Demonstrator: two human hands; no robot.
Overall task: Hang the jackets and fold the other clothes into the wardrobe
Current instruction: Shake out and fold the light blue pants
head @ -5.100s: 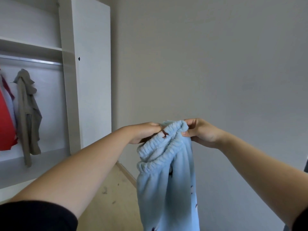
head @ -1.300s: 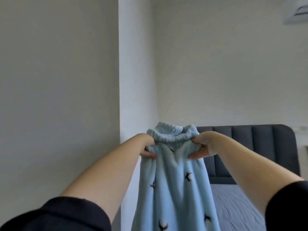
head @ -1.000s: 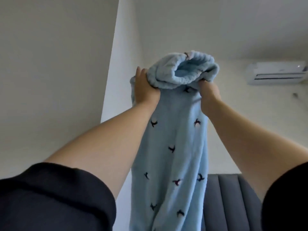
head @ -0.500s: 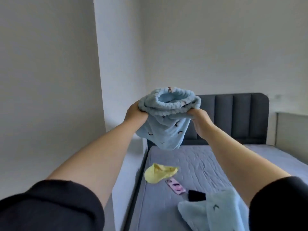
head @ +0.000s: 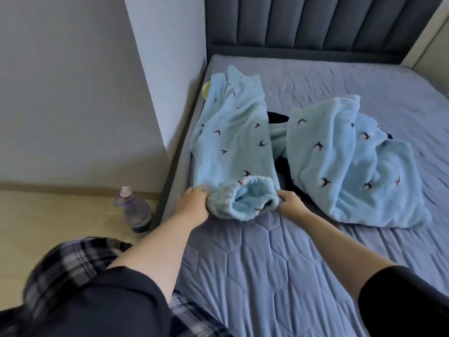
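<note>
Head view first shows, at the bottom of the frame, two black sleeves and a checked cloth at the lower left. Above them both forearms reach to the middle of the picture. The left hand [head: 194, 205] has its fingers curled round the left side of the elastic waistband, and the right hand [head: 290, 201] pinches the right side of the same band. So both hands grasp the light blue trousers [head: 233, 142], which lie stretched out on the bed [head: 255, 263], with the open waist toward the person and the legs running up toward the headboard [head: 315, 23].

To the right, just beside the trousers, lies a second light blue garment [head: 352, 161] in a loose heap, with something dark under it. A small yellow item [head: 206, 90] shows only partly at the far left edge of the trousers. At the left of the frame, a plastic bottle [head: 133, 210] stands on the floor beside the bed.

In my judgement the folding of the trousers is only at its beginning: they are laid flat but not yet folded. The heap is not folded either. The wardrobe is not in view, so I cannot tell how the jackets stand.
</note>
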